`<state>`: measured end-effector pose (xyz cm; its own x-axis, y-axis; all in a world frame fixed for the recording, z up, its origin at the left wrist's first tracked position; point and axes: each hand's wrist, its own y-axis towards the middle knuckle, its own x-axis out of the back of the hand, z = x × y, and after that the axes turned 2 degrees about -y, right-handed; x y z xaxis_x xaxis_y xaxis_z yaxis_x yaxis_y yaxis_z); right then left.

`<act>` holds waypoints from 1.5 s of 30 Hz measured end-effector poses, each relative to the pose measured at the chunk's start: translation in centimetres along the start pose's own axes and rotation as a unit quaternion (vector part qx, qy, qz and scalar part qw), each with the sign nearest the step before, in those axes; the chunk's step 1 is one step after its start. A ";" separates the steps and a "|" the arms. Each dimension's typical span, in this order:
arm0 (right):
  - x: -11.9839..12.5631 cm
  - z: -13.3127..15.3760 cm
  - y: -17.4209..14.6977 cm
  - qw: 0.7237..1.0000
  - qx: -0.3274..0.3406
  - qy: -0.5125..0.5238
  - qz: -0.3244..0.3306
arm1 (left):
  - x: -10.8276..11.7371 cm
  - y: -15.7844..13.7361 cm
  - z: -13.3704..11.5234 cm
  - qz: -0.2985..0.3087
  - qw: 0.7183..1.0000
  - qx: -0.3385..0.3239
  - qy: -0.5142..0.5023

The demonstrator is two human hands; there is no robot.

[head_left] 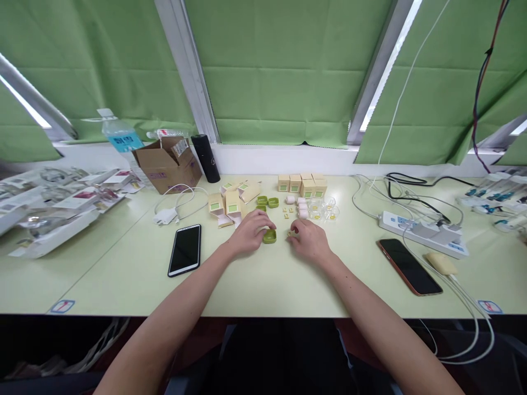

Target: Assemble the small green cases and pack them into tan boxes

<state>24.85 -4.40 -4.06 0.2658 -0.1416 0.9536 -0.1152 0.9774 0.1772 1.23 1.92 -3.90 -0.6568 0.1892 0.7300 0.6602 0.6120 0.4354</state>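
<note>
My left hand [250,232] is closed at the left side of a small green square dish [269,237], its fingertips on the rim, as the dish rests on the table. To the right, the fingers of my right hand [309,240] are pinched around a small yellowish piece [290,234], partly hidden. Behind my hands lie more green dishes [273,203], one partly covered by my left hand. Several tiny yellow pieces [285,216] are spread beside a column of pale pink cylinders [302,207]. Clear round cups [330,212] with yellow bits stand right of these.
Small closed cardboard boxes [307,187] stand at the back; flattened ones [233,206] lie left. A phone [185,250] and a white charger [166,216] are on the left, near an open carton [168,167] and a black cylinder [206,158]. Rightward are another phone [409,266] and a power strip [422,233].
</note>
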 end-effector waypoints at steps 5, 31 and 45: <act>-0.2 0.1 0.1 0.999 -0.031 -0.027 0.028 | 1.2 -0.3 -0.1 0.096 0.992 0.084 0.015; -1.3 -0.2 0.0 0.905 0.090 0.357 -0.212 | -1.9 0.0 -0.9 -0.047 0.981 0.127 -0.137; -0.2 0.8 -0.6 0.851 0.074 0.472 -0.217 | -1.7 0.3 -1.3 -0.026 0.902 0.128 -0.412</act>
<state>24.13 -5.06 -4.20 0.9568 -0.2273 0.1813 0.0900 0.8246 0.5585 2.98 0.82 -4.34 -0.8018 0.5969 0.0275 0.5843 0.7735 0.2455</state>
